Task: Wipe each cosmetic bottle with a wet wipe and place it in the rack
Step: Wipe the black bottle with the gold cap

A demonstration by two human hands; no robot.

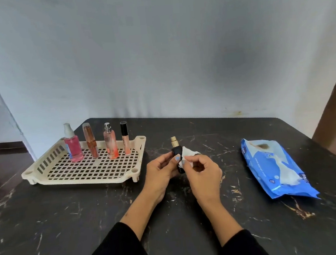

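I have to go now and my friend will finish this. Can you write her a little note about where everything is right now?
Left hand: grips the dark bottle, gold cap up, above the table.
Right hand: pinches the white wipe against the bottle's side.
Rack: on the left, holding four upright bottles along its back edge: pink spray bottle, brown tube, peach spray bottle, black-capped tube.
Wipe pack: lies on the right.
Done: four bottles racked.
Left: finish wiping the dark bottle, then stand it in the rack.
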